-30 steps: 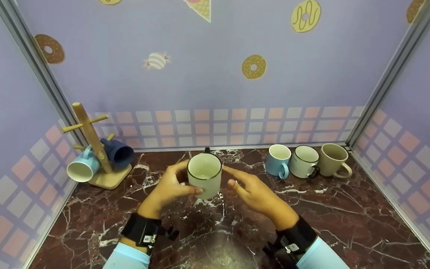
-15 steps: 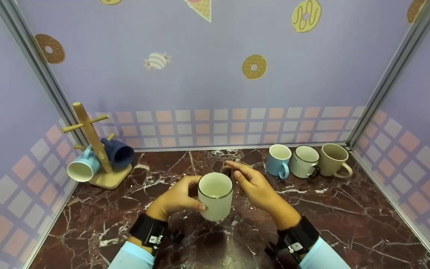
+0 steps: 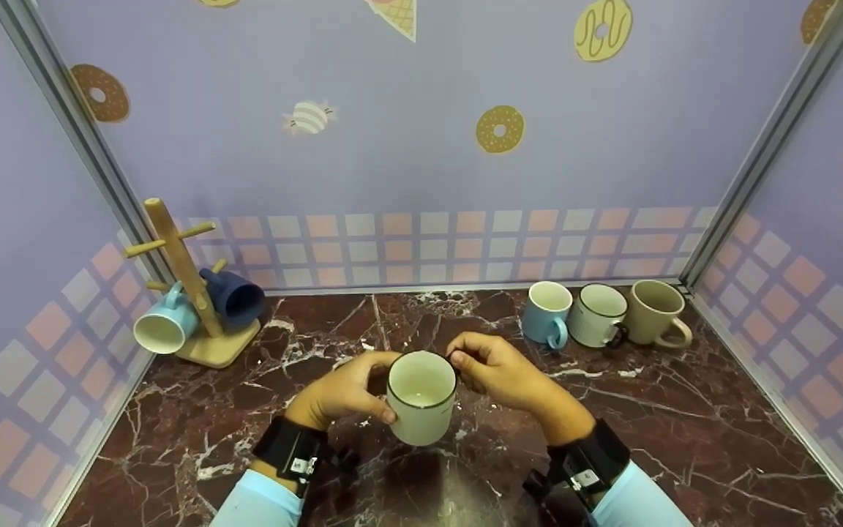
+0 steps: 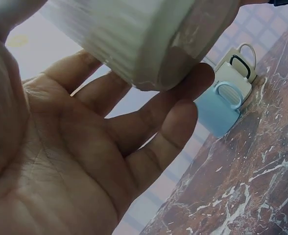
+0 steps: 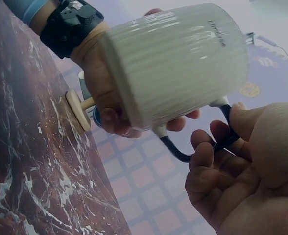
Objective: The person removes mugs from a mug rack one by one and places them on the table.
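A ribbed white mug (image 3: 421, 410) with a dark rim is held upright above the dark marbled table (image 3: 363, 476). The left hand (image 3: 345, 391) grips its body from the left, thumb on the near side; in the left wrist view that hand's fingers (image 4: 154, 132) lie under and behind the mug (image 4: 149, 44). At the mug's right side, the right hand (image 3: 498, 369) pinches the black handle. The right wrist view shows this black handle (image 5: 176, 151) between the thumb and curled fingers of the right hand (image 5: 252, 171).
At the left stands a wooden mug rack (image 3: 186, 274) with a light blue mug (image 3: 165, 326) and a dark blue mug (image 3: 235, 296) hanging on it. A blue mug (image 3: 544, 318), a white mug (image 3: 591, 322) and a beige mug (image 3: 648, 315) stand at the back right.
The held mug has come nearer the person and slightly right, and its handle has turned from the back to the right. The right hand's fingers have closed on the handle.
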A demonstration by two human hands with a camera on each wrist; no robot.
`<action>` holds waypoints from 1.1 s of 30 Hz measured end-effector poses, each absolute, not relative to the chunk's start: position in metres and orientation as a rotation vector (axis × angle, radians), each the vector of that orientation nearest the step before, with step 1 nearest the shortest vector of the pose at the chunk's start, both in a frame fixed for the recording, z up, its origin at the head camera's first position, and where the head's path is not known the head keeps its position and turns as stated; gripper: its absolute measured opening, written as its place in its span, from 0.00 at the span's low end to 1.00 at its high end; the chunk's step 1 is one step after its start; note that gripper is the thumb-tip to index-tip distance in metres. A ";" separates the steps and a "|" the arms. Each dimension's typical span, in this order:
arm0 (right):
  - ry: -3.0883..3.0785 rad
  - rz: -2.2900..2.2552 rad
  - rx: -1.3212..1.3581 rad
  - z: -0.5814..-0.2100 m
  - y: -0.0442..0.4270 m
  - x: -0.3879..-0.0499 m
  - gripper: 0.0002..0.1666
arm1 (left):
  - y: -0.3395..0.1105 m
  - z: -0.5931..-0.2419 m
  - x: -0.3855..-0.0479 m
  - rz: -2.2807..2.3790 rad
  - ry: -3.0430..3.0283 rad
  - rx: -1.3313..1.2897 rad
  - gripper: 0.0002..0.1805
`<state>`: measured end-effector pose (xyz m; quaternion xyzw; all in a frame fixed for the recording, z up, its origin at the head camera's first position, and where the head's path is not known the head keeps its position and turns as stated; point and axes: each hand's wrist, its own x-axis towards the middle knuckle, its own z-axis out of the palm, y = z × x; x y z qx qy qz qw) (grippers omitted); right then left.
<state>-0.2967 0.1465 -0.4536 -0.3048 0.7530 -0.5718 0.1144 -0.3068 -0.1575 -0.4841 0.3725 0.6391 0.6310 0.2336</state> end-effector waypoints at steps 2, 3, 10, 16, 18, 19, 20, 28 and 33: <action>2.224 -1.651 -0.890 -0.453 0.148 -0.298 0.15 | -0.159 -0.485 -0.308 1.732 1.765 1.035 0.55; 2.233 -1.642 -0.889 -0.453 0.149 -0.299 0.15 | -0.159 -0.486 -0.308 1.735 1.776 1.032 0.56; 2.287 -1.646 -0.853 -0.451 0.156 -0.303 0.16 | -0.165 -0.485 -0.307 1.762 1.887 0.993 0.59; 2.278 -1.740 -0.756 -0.449 0.160 -0.304 0.19 | -0.161 -0.479 -0.305 1.728 2.107 0.797 0.59; 2.273 -1.771 -0.716 -0.450 0.160 -0.305 0.20 | -0.159 -0.477 -0.304 1.704 2.214 0.725 0.55; 2.274 -1.788 -0.699 -0.450 0.160 -0.305 0.21 | -0.157 -0.476 -0.304 1.691 2.264 0.698 0.52; 2.275 -1.801 -0.684 -0.450 0.160 -0.305 0.21 | -0.155 -0.475 -0.304 1.677 2.317 0.676 0.47; 2.260 -1.928 -0.548 -0.455 0.158 -0.310 0.22 | -0.139 -0.471 -0.300 1.571 2.727 0.513 0.28; 2.256 -2.028 -0.397 -0.457 0.158 -0.313 0.20 | -0.131 -0.468 -0.293 1.371 3.015 0.426 0.33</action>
